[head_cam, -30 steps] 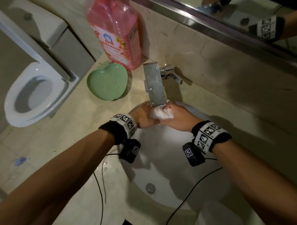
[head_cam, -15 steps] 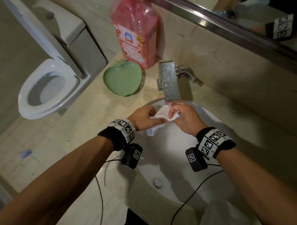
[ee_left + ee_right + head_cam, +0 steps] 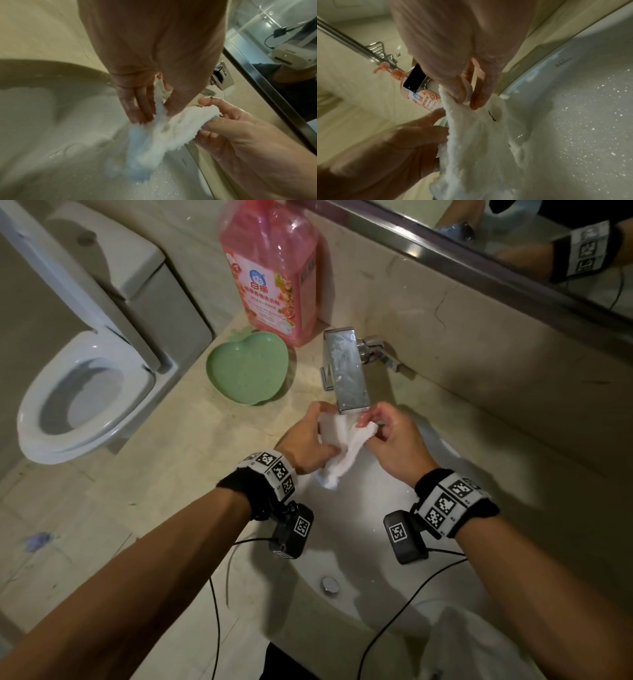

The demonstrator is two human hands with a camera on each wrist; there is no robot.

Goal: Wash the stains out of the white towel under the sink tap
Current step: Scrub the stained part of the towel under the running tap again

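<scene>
both hands pinch the white towel [image 3: 346, 446] just under the tap [image 3: 347, 371], above the sink [image 3: 359, 542]. the left hand [image 3: 305, 440] clamps its left edge and the right hand [image 3: 394, 440] its far corner, the rest hanging down.

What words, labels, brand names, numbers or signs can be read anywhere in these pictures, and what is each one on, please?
"白猫": brand name on the label of the pink detergent bottle.
Smaller lines under it on that label: too blurred to read.
Dark script on the sink rim: too blurred to read.
Square coded markers on the wristbands: patterns, no readable text.
</scene>
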